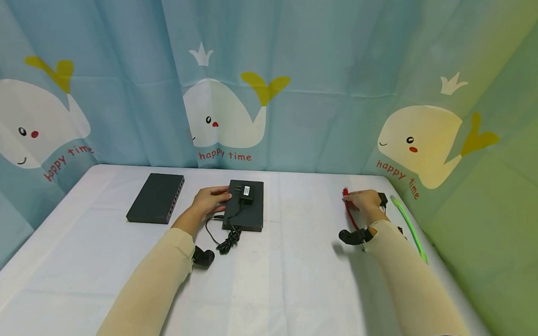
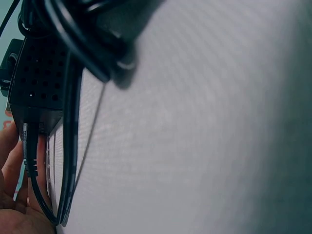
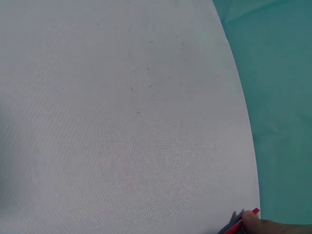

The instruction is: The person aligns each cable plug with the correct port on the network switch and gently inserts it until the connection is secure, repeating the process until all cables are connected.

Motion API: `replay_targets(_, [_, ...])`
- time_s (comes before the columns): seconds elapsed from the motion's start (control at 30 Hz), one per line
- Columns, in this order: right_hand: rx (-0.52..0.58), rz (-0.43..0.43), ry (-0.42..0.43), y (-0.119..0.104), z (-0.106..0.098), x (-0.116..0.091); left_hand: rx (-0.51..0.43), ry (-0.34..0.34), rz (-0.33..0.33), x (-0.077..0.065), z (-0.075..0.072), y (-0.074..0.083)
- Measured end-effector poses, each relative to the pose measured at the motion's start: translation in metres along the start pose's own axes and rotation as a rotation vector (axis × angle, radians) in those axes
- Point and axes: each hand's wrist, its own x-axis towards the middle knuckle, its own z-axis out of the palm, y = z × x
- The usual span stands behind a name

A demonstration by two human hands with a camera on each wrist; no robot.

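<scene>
In the head view a black network switch (image 1: 253, 213) lies mid-table with a black power adapter (image 1: 246, 194) on top and its bundled cord (image 1: 229, 240) at the near edge. At the switch's left edge, my left hand (image 1: 206, 202) touches it with fairly straight fingers. The left wrist view shows a cord's plug (image 2: 30, 148) in the switch's perforated side (image 2: 41, 80), beside the fingers (image 2: 41, 165). Toward the right, my right hand (image 1: 364, 202) pinches a red network cable (image 1: 345, 191) near its connector end; part of the cable hangs below the hand.
A second black network switch (image 1: 154, 199) lies on the left of the white table (image 1: 300, 285). A green cable (image 1: 408, 222) lies along the right edge, beside the right forearm. A blue-green curtain (image 1: 320, 97) with whale prints hangs behind the table and along its sides.
</scene>
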Motion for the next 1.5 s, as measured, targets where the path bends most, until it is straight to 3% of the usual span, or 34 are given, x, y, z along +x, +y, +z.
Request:
replay_targets(0.33, [0.105, 0.056, -0.057, -0.001, 0.002, 0.012, -0.006, -0.002, 0.0, 0.002, 0.0, -0.002])
replay_targets(0.7, [-0.04, -0.074, -0.081, -0.005, 0.008, 0.003, -0.007, 0.002, -0.001, 0.002, -0.001, -0.002])
replay_targets(0.93, [-0.042, -0.108, -0.112, -0.01, 0.021, -0.002, -0.01, -0.003, -0.005, 0.0, -0.002, -0.002])
replay_targets(1.17, [0.03, -0.117, -0.189, -0.014, 0.035, -0.008, -0.009, -0.006, 0.002, 0.002, -0.002, -0.002])
replay_targets(1.5, [-0.052, -0.178, -0.294, -0.023, 0.044, -0.029, -0.005, -0.004, -0.002, 0.003, -0.002, -0.002])
